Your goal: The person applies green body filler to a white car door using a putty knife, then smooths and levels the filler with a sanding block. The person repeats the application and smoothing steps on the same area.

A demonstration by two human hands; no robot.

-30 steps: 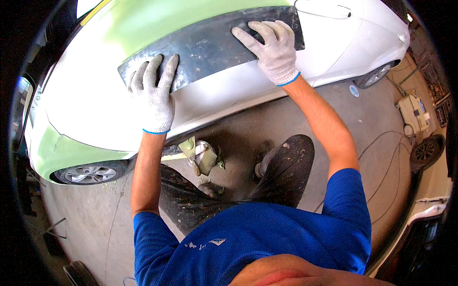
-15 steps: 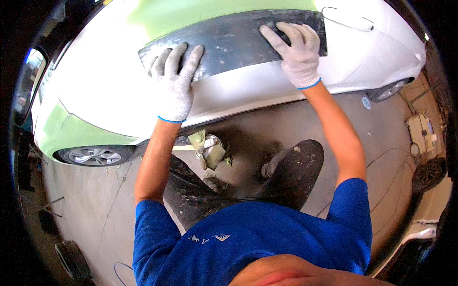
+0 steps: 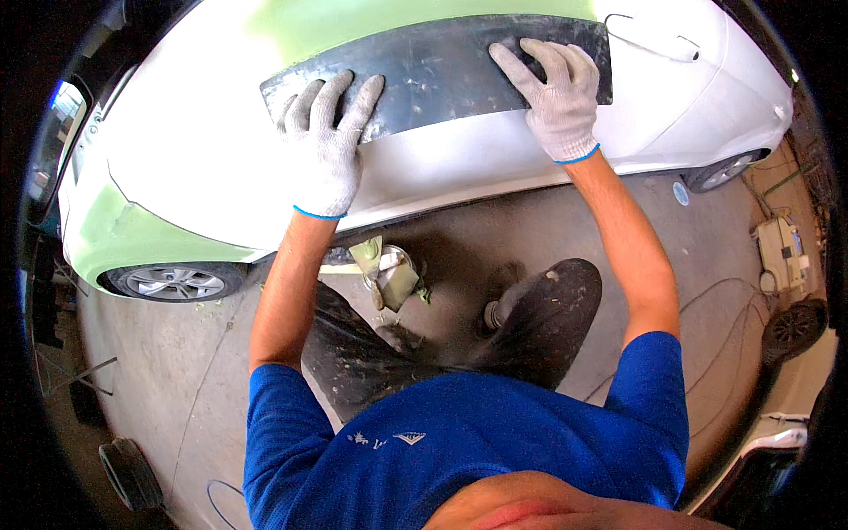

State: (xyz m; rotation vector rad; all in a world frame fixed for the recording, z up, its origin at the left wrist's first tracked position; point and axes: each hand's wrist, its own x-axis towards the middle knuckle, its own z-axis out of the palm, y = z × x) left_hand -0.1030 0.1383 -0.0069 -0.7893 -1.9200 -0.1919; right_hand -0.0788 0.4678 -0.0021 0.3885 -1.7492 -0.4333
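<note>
A long, dark, smudged sheet (image 3: 440,75) lies against the side of a white car (image 3: 459,146) with patches of pale green. My left hand (image 3: 327,146), in a grey-white knit glove, has its spread fingertips pressed on the sheet's left part. My right hand (image 3: 556,97), gloved the same way, rests its spread, slightly bent fingers on the sheet's right part. Both arms reach forward from the lower edge. Just right of the sheet is a door-handle opening (image 3: 680,44) with a thin wire beside it.
Between my knees and the car stands a container (image 3: 396,274) with green paper scraps. A beige machine (image 3: 779,252), hoses and a loose wheel (image 3: 791,331) are at the right. A tire (image 3: 128,473) lies at lower left on the concrete floor (image 3: 212,389).
The car, sheet and both hands appear farther right in the picture as the view shifts. The hands remain in about the same places on the sheet.
</note>
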